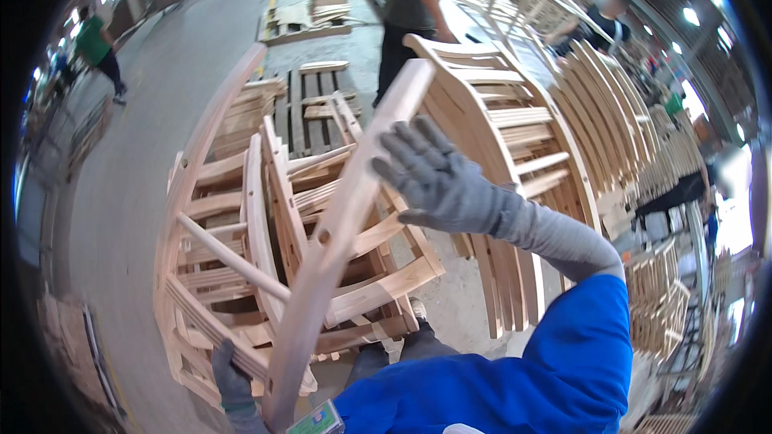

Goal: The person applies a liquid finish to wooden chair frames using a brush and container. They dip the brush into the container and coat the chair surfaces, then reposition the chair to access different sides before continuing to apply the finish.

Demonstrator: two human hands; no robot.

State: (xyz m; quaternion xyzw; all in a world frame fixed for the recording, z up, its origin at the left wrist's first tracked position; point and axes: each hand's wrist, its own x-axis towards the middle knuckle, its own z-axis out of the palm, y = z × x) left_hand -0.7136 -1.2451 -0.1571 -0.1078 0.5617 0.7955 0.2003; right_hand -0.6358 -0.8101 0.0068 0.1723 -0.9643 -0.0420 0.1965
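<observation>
Right in front of me a pale wooden chair frame stands tilted, with two long curved posts joined by a round rung and several flat slats. My left hand, in a grey glove, is closed on its lower left part, near the bottom slats. My right hand, also gloved in grey, is open with its fingers spread, flat beside the upper end of the near post. From this view I cannot tell whether the palm presses on the wood. More wooden frame parts show behind and through the frame.
Several curved chair backs stand stacked to the right, with more stacks beyond. Pallets with wooden pieces lie ahead. A person in dark clothes stands close by in front; a person in green is on the aisle at left.
</observation>
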